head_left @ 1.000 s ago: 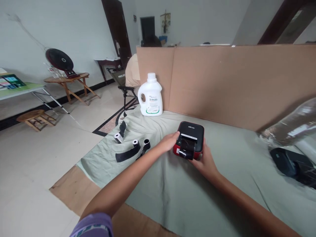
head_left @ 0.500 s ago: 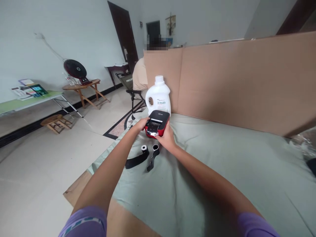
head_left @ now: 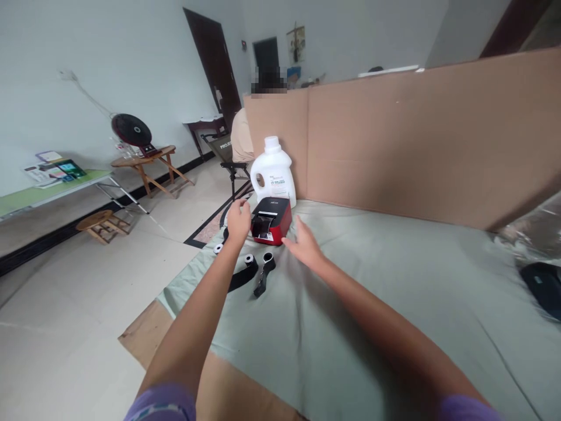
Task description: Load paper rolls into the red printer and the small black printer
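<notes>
A small red and black label printer sits on the green cloth just in front of a white detergent bottle. My left hand hovers at the printer's left side with fingers loosely curled, holding nothing. My right hand is open with fingers spread, just right of the printer and apart from it. Near my left wrist lie black tape rolls with trailing strips.
A tall cardboard wall stands behind the cloth. A black device lies at the far right edge beside clear plastic wrap. A person sits on a folding chair behind the cardboard. Wooden stools, a fan and a green table stand at left.
Both hands carried the printer left across the cloth and set it in front of the bottle. They have now let go of it and drawn slightly apart.
</notes>
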`<control>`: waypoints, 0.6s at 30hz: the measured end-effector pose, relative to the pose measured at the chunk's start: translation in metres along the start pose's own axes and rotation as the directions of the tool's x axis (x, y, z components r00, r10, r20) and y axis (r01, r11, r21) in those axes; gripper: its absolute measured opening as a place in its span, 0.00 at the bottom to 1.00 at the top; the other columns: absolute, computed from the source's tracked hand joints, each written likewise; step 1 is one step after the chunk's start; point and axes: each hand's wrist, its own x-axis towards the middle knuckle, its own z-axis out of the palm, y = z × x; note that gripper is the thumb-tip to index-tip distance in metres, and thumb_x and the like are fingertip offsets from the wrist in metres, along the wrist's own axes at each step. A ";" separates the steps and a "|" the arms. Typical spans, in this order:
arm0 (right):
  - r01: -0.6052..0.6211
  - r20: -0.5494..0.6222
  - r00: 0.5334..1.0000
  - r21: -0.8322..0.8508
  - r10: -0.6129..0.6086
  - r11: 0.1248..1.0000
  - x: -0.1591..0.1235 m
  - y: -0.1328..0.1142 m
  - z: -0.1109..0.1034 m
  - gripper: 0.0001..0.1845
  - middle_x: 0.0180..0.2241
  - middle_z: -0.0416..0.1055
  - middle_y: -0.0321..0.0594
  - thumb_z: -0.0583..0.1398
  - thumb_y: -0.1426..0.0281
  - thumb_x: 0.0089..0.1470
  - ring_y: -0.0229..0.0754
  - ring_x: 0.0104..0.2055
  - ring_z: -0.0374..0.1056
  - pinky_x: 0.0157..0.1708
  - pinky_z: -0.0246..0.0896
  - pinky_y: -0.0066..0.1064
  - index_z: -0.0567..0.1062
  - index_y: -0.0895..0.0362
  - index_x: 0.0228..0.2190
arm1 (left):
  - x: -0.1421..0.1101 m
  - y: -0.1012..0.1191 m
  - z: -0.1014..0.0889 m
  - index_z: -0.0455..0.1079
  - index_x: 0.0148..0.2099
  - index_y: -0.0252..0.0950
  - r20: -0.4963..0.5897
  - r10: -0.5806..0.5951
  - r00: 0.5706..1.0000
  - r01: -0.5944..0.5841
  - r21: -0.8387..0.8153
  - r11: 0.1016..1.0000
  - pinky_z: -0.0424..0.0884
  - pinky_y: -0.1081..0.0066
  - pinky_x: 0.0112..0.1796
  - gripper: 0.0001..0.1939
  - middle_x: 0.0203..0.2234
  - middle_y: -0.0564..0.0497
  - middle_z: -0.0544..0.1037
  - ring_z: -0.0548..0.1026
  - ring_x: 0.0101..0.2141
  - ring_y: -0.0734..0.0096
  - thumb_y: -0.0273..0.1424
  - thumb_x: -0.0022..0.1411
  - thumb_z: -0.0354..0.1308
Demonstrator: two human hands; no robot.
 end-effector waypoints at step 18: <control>-0.810 -0.574 0.584 -0.458 0.574 0.366 -0.225 0.236 -0.428 0.38 0.50 0.70 0.73 0.73 0.49 0.32 0.81 0.51 0.70 0.35 0.66 0.66 0.78 0.54 0.44 | -0.246 0.044 0.133 0.46 0.76 0.46 0.879 0.438 0.190 -0.829 -0.096 0.552 0.37 0.48 0.70 0.34 0.75 0.51 0.44 0.40 0.73 0.56 0.52 0.74 0.37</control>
